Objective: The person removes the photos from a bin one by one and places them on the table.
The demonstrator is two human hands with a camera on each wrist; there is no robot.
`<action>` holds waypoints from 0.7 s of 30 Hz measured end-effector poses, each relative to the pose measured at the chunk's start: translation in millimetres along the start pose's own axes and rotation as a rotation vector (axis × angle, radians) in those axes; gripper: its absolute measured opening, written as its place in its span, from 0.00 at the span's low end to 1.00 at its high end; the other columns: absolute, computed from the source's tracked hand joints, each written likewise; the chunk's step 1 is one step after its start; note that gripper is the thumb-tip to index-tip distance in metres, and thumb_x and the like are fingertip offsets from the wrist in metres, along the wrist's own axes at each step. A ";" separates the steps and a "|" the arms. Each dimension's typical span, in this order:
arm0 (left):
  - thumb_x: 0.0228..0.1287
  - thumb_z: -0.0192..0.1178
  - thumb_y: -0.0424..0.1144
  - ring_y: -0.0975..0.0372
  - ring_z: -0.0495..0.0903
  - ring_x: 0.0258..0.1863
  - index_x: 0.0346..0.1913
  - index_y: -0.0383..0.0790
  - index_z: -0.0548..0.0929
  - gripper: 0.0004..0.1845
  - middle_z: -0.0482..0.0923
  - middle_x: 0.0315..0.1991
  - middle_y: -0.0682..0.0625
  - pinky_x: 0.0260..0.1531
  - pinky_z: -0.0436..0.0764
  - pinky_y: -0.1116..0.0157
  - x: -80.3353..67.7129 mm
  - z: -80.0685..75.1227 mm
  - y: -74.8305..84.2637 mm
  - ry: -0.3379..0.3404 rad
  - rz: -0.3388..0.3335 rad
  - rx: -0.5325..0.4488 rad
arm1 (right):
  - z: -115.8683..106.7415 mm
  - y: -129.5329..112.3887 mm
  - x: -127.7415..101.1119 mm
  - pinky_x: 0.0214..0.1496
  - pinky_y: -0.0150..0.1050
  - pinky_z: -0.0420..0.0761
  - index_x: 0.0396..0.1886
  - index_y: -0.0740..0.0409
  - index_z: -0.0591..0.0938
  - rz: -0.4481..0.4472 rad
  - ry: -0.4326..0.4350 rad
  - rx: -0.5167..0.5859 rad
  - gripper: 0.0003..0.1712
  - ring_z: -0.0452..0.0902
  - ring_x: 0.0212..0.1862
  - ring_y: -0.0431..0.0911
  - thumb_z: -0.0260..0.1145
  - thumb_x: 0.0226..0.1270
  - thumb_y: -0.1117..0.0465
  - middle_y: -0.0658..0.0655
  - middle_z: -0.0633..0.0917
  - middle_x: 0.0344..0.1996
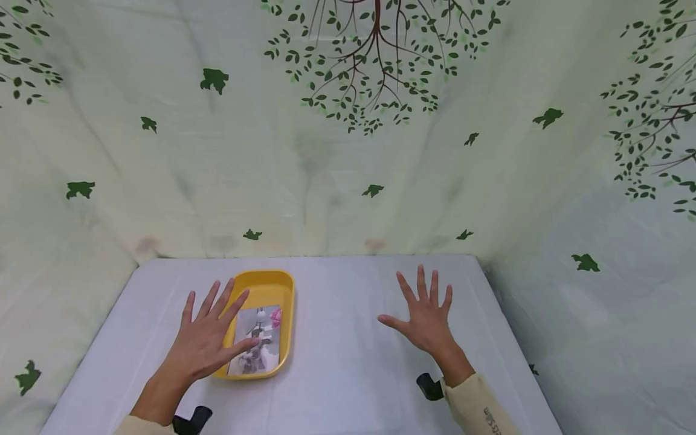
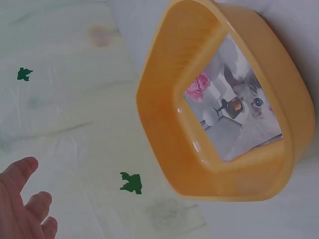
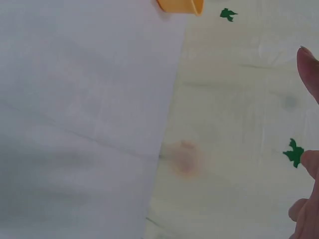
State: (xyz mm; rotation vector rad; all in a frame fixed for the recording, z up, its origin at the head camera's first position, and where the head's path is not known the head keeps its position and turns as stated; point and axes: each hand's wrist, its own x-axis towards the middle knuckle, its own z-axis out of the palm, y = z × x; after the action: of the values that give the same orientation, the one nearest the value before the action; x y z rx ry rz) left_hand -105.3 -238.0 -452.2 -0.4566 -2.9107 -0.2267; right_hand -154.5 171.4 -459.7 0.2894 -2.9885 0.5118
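Note:
A yellow plastic tray (image 1: 290, 326) with raised walls stands on the left half of the table. Flat inside it lies a card with a picture of a cat and pink flowers (image 2: 234, 107). My left hand (image 1: 203, 344) is held with fingers spread, overlapping the tray's left side in the head view; nothing is in its grasp. On the right, my right hand (image 1: 426, 320) also has its fingers spread and holds nothing. Only fingertips of each hand enter the wrist views.
A white cloth covers the table (image 1: 348, 350). Behind it and at both sides hangs a pale curtain (image 1: 326, 199) printed with leaves and branches. Small black devices sit at the left wrist (image 1: 193, 420) and the right wrist (image 1: 429, 386).

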 end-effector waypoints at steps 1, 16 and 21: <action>0.56 0.53 0.71 0.45 0.42 0.75 0.76 0.49 0.52 0.50 0.45 0.77 0.40 0.68 0.28 0.42 -0.2 0.3 -0.2 0.003 -0.001 0.003 | 0.7 -0.5 0.5 0.66 0.69 0.26 0.77 0.46 0.55 0.000 -0.003 -0.003 0.58 0.25 0.74 0.65 0.63 0.52 0.27 0.64 0.39 0.77; 0.56 0.55 0.69 0.43 0.43 0.74 0.77 0.53 0.50 0.50 0.43 0.77 0.41 0.68 0.26 0.43 -6.7 7.3 -2.7 0.024 -0.018 -0.004 | 6.7 -12.1 7.9 0.66 0.70 0.28 0.77 0.47 0.55 -0.015 0.001 0.032 0.57 0.25 0.75 0.65 0.65 0.51 0.28 0.64 0.41 0.77; 0.56 0.52 0.72 0.43 0.44 0.73 0.77 0.53 0.50 0.50 0.42 0.77 0.42 0.68 0.24 0.44 -9.9 11.7 -5.7 0.018 -0.031 0.005 | 14.1 -17.1 12.3 0.66 0.70 0.30 0.77 0.46 0.55 -0.036 0.009 0.042 0.57 0.27 0.75 0.64 0.64 0.52 0.28 0.63 0.43 0.77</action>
State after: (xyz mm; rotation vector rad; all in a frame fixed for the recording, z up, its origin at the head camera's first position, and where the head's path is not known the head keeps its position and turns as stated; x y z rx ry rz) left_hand -99.7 -244.2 -466.3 -0.4070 -2.9015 -0.2263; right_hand -163.9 148.7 -466.0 0.3432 -2.9604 0.5711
